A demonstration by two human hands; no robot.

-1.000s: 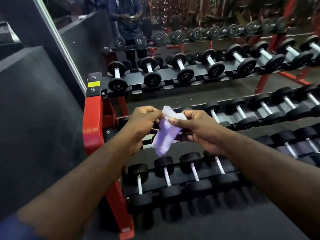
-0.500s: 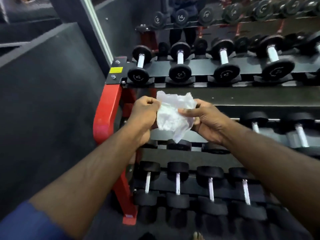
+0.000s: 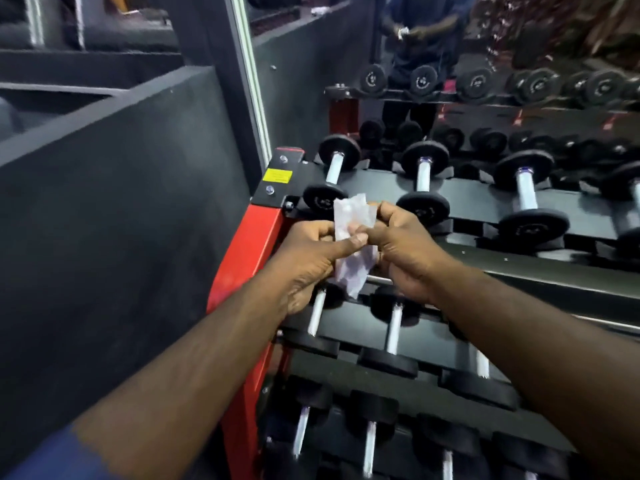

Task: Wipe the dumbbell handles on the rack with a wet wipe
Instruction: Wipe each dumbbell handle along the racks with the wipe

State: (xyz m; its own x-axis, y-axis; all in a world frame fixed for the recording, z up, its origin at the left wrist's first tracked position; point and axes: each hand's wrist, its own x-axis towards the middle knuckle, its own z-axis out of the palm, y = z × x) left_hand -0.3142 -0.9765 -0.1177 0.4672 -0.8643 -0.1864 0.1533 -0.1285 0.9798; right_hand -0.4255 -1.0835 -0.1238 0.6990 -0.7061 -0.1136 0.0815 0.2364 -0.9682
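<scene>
Both hands held the wet wipe [image 3: 349, 213] just to the right of the red post [image 3: 256, 244] of the rack [image 3: 474, 199]. The left hand [image 3: 311, 261] had its fingers curled in, and its thumb pinched the wipe from the front. The right hand [image 3: 405, 251] pinched the other side with its thumb and bent fingers. The two thumbs were almost touching.

The wipe was white with a bit of purple, and it was crumpled. Its top stuck up above the hands and its bottom hung down under them. I could not tell if the bottom end touched the dumbbell below it.

Black shelves [image 3: 433, 341] ran off to the right of the red post, one above the hands, one under them, and one lower down. Dumbbells [image 3: 535, 226] lay on them in rows. They had round black ends and shiny silver handles [image 3: 423, 176].

A yellow sticker [image 3: 277, 175] sat just above the top of the red post. A dark grey wall [image 3: 121, 202] stood to the left of the post. Behind the post was a mirror [image 3: 554, 36] with a silver edge. It showed more dumbbells and a person [image 3: 420, 36] standing with hands together. A blue sleeve [image 3: 45, 459] showed far below and left of the post.
</scene>
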